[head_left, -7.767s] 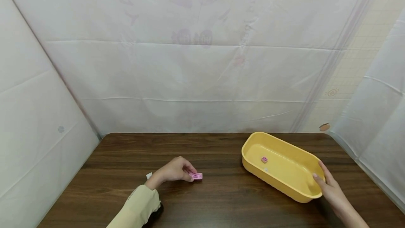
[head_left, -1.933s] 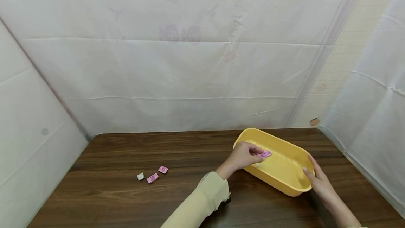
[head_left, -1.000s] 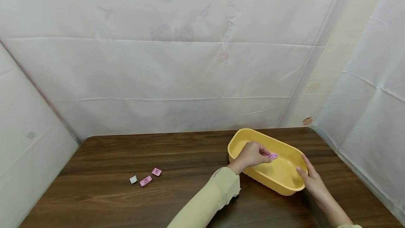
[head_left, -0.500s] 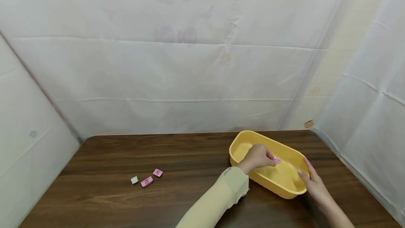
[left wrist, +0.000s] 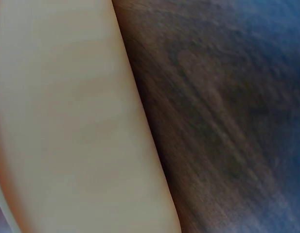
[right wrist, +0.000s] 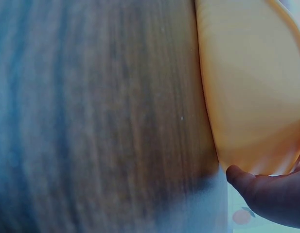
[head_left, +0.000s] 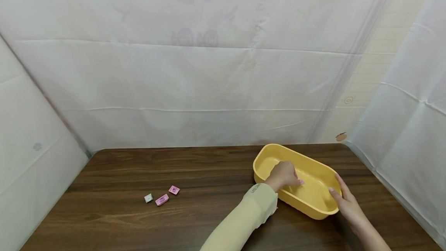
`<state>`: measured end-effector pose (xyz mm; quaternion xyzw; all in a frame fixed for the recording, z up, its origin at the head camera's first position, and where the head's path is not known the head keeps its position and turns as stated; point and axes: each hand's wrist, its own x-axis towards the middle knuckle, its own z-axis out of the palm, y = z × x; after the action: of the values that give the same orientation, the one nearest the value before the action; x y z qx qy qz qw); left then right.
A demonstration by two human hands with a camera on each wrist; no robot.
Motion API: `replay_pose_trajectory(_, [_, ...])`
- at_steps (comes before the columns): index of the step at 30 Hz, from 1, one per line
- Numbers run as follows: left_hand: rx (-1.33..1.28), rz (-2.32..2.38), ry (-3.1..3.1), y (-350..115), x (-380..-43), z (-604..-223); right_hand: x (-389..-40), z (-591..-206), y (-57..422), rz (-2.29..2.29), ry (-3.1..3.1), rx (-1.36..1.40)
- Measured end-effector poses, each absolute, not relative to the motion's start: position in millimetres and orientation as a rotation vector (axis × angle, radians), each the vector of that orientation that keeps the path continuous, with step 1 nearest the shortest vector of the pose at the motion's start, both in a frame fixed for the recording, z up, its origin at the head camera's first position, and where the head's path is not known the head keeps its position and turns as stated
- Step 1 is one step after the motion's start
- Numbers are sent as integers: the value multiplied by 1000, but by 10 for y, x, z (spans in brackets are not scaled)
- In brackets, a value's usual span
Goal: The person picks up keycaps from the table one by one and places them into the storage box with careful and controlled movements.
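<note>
In the head view my left hand (head_left: 283,175) reaches down inside the yellow plastic tub (head_left: 313,217). It pinches an oblong pink block, of which only a small pink tip (head_left: 301,182) shows past the fingers. My right hand (head_left: 350,204) grips the tub's right end, thumb over the rim and fingers along the outside. The left wrist view is filled by the tub's ribbed outer wall (left wrist: 81,116) beside the table; the left hand is hidden there. In the right wrist view the right hand (right wrist: 271,194) touches the tub's end (right wrist: 256,97).
On the left of the dark wooden table (head_left: 122,173) lie a white square block (head_left: 148,198), an oblong pink block (head_left: 162,200) and a square pink block (head_left: 174,190). Pale sheeting (head_left: 195,80) closes off the back and sides.
My left hand carried a pink block from the table into the tub, then went lower and slightly right inside it. The right hand keeps its hold on the tub's end.
</note>
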<state>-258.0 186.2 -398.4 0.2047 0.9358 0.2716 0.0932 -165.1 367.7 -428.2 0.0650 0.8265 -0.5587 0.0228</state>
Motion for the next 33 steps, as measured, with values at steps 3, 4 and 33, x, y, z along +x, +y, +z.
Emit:
replay_pose_trajectory(3, [579,779,2788,1879,-2573,-3998,-1644,-4285,3679,-1732,2558,191])
replay_pose_trajectory(4, [570,766,2792,1885,-2572,-4000,-1644,-4286,3679,-1733,2558,188])
replay_pose_trajectory(33, [704,726,2815,1811,-2555,-3900,-1680,-4261,3669,-1737,2556,156])
